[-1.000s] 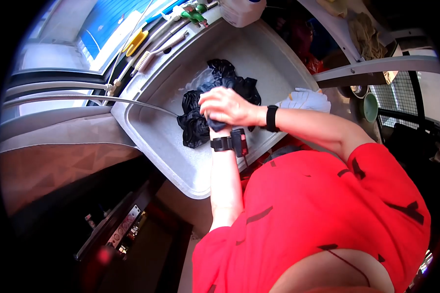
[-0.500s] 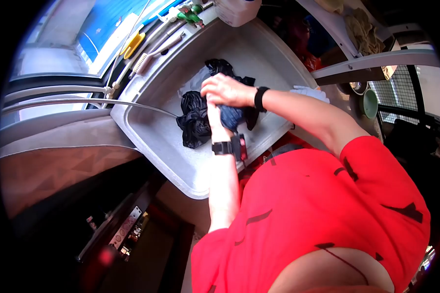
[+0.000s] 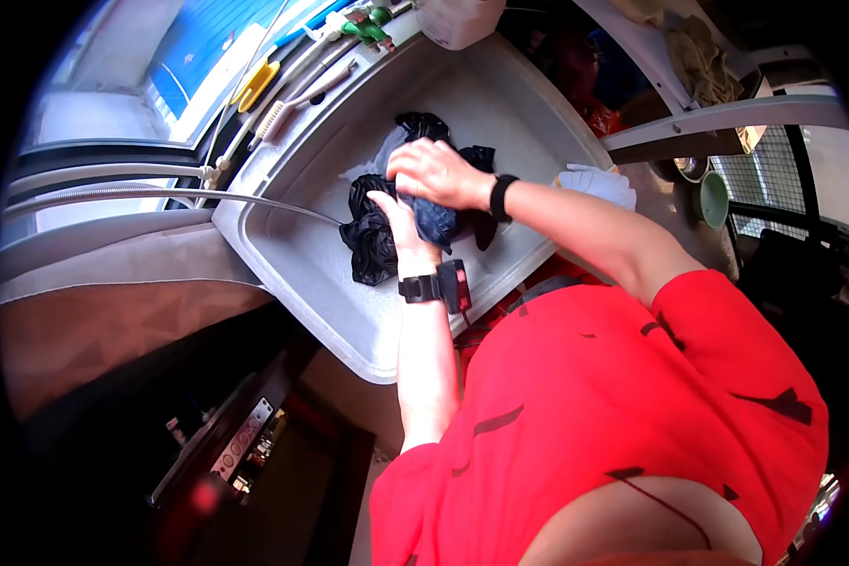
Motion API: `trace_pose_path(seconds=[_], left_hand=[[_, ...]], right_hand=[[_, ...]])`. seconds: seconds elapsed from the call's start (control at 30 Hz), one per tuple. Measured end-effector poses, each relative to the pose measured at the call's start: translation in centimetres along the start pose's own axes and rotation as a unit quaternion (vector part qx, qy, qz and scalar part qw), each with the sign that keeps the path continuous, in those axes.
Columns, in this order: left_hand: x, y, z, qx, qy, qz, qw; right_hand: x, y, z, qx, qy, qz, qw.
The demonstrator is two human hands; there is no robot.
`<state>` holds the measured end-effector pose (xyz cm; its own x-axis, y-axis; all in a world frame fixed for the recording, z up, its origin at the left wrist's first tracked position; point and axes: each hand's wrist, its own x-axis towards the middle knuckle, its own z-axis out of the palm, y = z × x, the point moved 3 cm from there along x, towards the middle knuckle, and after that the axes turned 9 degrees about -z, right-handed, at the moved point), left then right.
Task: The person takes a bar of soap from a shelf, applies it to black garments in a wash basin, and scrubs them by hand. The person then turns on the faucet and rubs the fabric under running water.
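Observation:
Dark wet cloth (image 3: 434,224) is bunched between my two hands over the grey sink basin (image 3: 302,245). My right hand (image 3: 436,172) lies over its top with curled fingers wrapped on the cloth. Below it my left hand (image 3: 402,226) holds the cloth from the side, thumb sticking out to the left, its other fingers largely hidden. Beside my left hand a black crumpled bundle (image 3: 373,247) rests in the basin. More black material (image 3: 423,125) lies beyond my hands, near a patch of suds or pale film (image 3: 377,156).
A brush (image 3: 274,121), a yellow holder (image 3: 258,87) and a green tap (image 3: 368,33) line the back ledge. A white jug (image 3: 459,21) stands at the far corner. White gloves or cloth (image 3: 596,186) hang at the right rim. A hose (image 3: 283,203) reaches into the basin.
The dark cloth now shows more to the right of my left hand. My left thumb has spread outward to the left, and my right hand has shifted slightly away from me.

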<state>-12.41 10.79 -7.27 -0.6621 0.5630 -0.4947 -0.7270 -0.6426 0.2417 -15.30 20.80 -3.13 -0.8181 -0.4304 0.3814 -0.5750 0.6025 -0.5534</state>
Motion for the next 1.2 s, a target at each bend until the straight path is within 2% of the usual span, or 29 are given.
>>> trace_pose_path(seconds=[0.03,0.07,0.13,0.2,0.23,0.27,0.33,0.37,0.4,0.43,0.47,0.5,0.53,0.57,0.6,0.67,0.73,0.77,0.8,0.87,0.9,0.93,1.0,1.03,1.07,1.1,1.13,1.17,1.2], left_hand=[[-0.6,-0.3,0.7,-0.001,0.011,-0.017,1.0],[-0.9,-0.3,1.2,0.031,-0.019,-0.024,0.999],[-1.0,0.6,1.7,0.052,0.048,0.002,0.997],[-0.6,1.4,0.7,0.079,0.084,0.072,0.991],[0.1,1.7,0.4,0.055,-0.05,0.056,0.996],[0.4,1.3,-0.5,0.055,-0.051,0.051,0.996],[-0.9,0.2,0.3,0.041,-0.008,-0.029,0.999],[-1.1,-0.5,0.9,0.071,-0.016,-0.014,0.997],[-0.9,-1.4,-0.2,0.013,-0.043,-0.069,0.997],[-2.1,-0.7,0.8,0.161,-0.038,-0.016,0.986],[-3.3,0.1,2.3,0.302,-0.029,0.038,0.952],[-3.7,0.8,2.4,0.324,-0.015,0.032,0.946],[-3.1,1.7,0.6,0.404,0.012,0.102,0.909],[-3.2,2.8,0.9,0.505,0.017,0.191,0.842],[-3.4,3.6,1.6,0.596,0.02,0.274,0.755],[-3.7,4.1,3.9,0.663,-0.028,0.269,0.698],[-3.7,3.0,5.9,0.71,-0.101,0.246,0.653],[-3.9,2.3,6.8,0.719,-0.116,0.227,0.647],[-4.1,1.8,7.0,0.764,-0.103,0.24,0.59],[-5.2,1.7,8.8,0.765,-0.054,0.272,0.581],[-5.4,1.9,8.3,0.801,-0.039,0.251,0.543],[-6.5,2.6,8.0,0.801,0.006,0.296,0.521],[-6.5,3.7,4.5,0.577,0.048,0.228,0.783],[-5.5,3.4,2.1,0.393,0.068,0.21,0.892],[-4.7,2.8,-0.3,0.265,0.071,0.158,0.948],[-4.0,2.1,-1.1,0.178,0.056,0.084,0.979],[-3.0,1.2,-1.7,0.089,0.038,0.008,0.995],[-1.5,-0.1,-2.7,0.015,-0.027,-0.029,0.999],[-2.1,-0.7,-0.4,-0.045,0.004,-0.047,0.998]], right_hand=[[0.3,1.7,0.2,-0.011,0.005,0.04,0.999],[0.0,2.9,0.7,-0.021,0.008,0.082,0.996],[-0.2,0.8,0.5,0.0,0.014,0.021,1.0],[-0.5,-2.8,-0.4,-0.002,0.056,-0.056,0.997],[-0.6,-3.2,-0.3,0.03,0.022,-0.056,0.998],[-0.5,-2.4,-0.5,0.029,0.023,-0.052,0.998],[-0.3,1.0,0.4,0.027,-0.047,0.002,0.999],[-0.6,3.5,1.3,0.029,-0.037,0.084,0.995],[-0.8,5.9,1.7,0.157,-0.002,0.193,0.969],[-1.5,8.4,2.0,0.153,0.042,0.218,0.963],[-2.7,9.9,2.2,0.15,0.082,0.244,0.955],[-4.0,9.9,1.7,0.216,0.083,0.325,0.917],[-5.0,9.7,0.7,0.277,0.083,0.4,0.87],[-6.1,8.7,0.0,0.353,0.052,0.502,0.788],[-7.7,8.6,0.6,0.44,-0.007,0.55,0.71],[-7.8,3.1,-0.2,0.564,0.077,0.592,0.57],[-7.8,1.9,2.8,0.76,-0.022,0.476,0.442],[-7.8,1.4,2.9,0.748,0.043,0.5,0.436],[-7.5,2.0,3.8,0.792,0.082,0.44,0.415],[-7.4,4.0,5.0,0.794,0.086,0.395,0.455],[-7.9,5.1,5.2,0.798,0.112,0.423,0.415],[-5.8,3.6,2.4,0.815,0.117,0.412,0.391],[-4.9,4.0,1.4,0.826,0.161,0.399,0.364],[-4.8,3.8,0.9,0.83,0.181,0.4,0.344],[-4.9,3.5,0.9,0.831,0.178,0.402,0.342],[-4.5,3.0,0.7,0.869,0.151,0.352,0.314],[-3.6,2.0,-0.2,0.902,0.124,0.3,0.286],[-3.3,1.1,-0.6,0.88,0.135,0.34,0.304],[-2.7,0.4,-0.7,0.879,0.133,0.341,0.305]])
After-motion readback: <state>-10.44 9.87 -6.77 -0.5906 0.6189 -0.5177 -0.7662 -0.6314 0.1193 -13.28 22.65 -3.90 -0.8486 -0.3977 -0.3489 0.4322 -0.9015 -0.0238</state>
